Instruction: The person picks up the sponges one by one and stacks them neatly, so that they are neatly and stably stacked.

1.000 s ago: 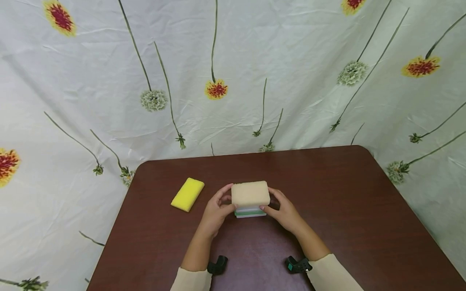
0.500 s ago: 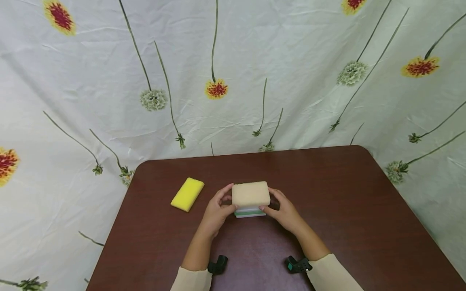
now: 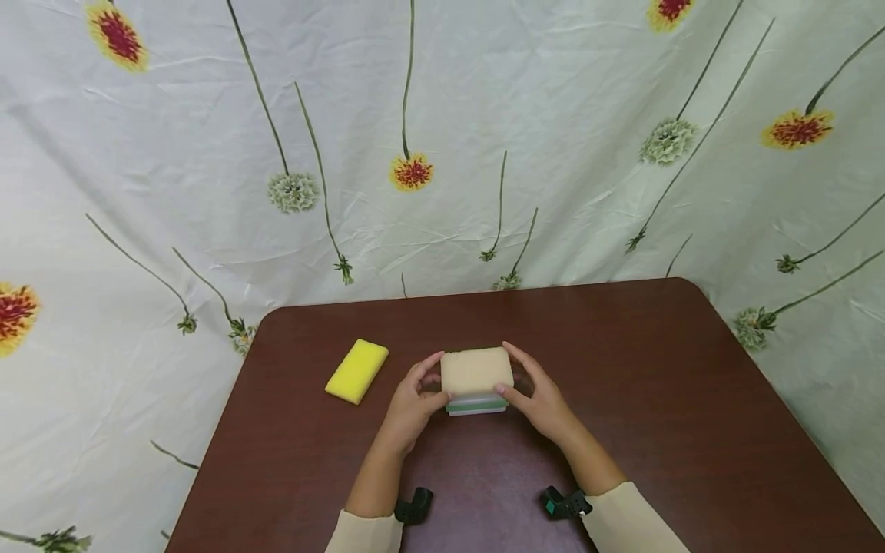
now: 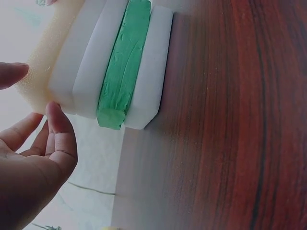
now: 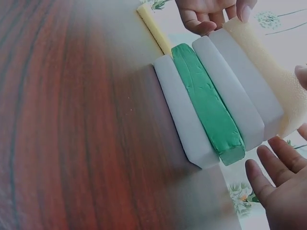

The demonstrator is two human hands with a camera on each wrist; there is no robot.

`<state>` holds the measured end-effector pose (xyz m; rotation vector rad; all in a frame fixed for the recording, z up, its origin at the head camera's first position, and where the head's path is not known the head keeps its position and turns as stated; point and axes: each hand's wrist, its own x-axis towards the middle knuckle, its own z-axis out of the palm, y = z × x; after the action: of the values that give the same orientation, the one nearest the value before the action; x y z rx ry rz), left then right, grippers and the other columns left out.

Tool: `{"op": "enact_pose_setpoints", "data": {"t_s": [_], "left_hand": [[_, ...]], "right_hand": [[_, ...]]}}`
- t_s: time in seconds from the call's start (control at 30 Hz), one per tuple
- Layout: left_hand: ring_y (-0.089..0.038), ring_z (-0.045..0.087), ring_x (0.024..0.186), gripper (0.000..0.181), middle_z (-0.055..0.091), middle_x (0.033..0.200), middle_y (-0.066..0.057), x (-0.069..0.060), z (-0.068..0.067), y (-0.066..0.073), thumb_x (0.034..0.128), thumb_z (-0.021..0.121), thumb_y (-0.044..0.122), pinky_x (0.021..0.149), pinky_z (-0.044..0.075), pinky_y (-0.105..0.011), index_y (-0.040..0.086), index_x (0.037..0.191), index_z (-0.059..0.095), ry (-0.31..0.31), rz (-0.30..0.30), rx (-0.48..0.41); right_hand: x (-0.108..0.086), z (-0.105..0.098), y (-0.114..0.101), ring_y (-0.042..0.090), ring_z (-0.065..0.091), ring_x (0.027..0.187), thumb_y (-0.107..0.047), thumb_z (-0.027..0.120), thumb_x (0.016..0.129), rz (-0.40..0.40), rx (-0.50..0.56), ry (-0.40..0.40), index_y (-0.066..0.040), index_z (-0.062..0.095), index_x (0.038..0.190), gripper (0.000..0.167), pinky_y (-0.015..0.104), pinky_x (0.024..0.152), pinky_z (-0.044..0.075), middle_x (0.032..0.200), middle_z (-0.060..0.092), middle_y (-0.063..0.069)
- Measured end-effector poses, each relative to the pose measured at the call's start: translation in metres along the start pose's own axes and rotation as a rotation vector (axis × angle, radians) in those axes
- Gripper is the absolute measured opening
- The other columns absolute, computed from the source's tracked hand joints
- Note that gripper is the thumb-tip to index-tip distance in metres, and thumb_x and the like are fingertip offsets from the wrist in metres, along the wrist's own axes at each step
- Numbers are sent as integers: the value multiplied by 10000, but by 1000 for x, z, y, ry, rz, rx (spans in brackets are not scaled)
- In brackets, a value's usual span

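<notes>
A cream sponge (image 3: 477,372) tops an upright stack; beneath it the wrist views show two white blocks (image 4: 98,62), a green block (image 4: 125,62) and a white block (image 4: 152,72) on the table. My left hand (image 3: 409,407) grips the sponge's left end, thumb in front and index finger behind. At the right end my right hand (image 3: 548,407) has its thumb on the front corner and its index fingertip by the back corner; in the right wrist view its other fingers extend beside the stack, apart from the blocks.
A yellow sponge (image 3: 356,372) lies on the dark red table (image 3: 657,399), left of the stack. Behind the table hangs a white cloth (image 3: 567,100) with printed flowers. Both wrists wear black bands.
My right index fingertip has moved up and back by the sponge's far corner, and my right thumb has shifted slightly onto its front corner. My left hand and the stack look unchanged.
</notes>
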<state>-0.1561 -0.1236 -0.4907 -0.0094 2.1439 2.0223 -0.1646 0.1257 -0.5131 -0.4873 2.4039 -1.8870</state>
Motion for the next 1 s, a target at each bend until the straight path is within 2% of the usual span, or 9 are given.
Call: {"op": "enact_pose_setpoints", "data": {"t_s": [0.17,0.4,0.57,0.7,0.83,1.0], "left_hand": [[-280,644,840,668,565,1222,-125,-1,0,0,863,693,32,816,521,-364,237,1475,522,-3,-4,4],[-263,663,860,664,627,1191,-126,-2,-1,-1,859,704,41,856,528,-389,263,1462,534,3,-17,-3],[-234,670,863,663,646,1205,-136,-2,-1,-1,865,705,44,834,525,-322,267,1464,529,2,-18,-2],[-216,665,874,696,577,1308,-117,-2,-2,0,858,705,25,812,525,-280,249,1487,508,-8,-12,2],[-219,646,968,751,453,1452,-90,-2,-4,2,855,722,30,793,529,-253,208,1532,449,-25,10,12],[-239,547,1206,761,431,1521,-24,-5,-10,6,859,774,94,871,511,-261,292,1516,445,-1,28,25]], "right_hand": [[0,0,0,328,468,1389,-240,720,954,1,-8,-1,-238,358,1569,714,516,1079,449,1549,436,66],[0,-1,-2,349,524,1330,-264,735,942,18,-17,-4,-289,382,1547,701,528,1032,481,1500,479,84],[1,-2,-3,351,532,1335,-256,740,938,28,-22,-5,-317,393,1528,687,537,1066,467,1466,505,100],[3,-2,-4,378,549,1312,-245,739,938,22,-18,-6,-318,395,1523,683,548,1049,478,1470,507,126],[3,-3,-5,392,572,1287,-245,742,936,20,-19,-5,-318,405,1519,678,548,1028,491,1458,519,136],[3,-3,-6,372,580,1282,-264,746,933,29,-30,-7,-323,405,1522,684,532,1026,498,1460,521,114]]}}
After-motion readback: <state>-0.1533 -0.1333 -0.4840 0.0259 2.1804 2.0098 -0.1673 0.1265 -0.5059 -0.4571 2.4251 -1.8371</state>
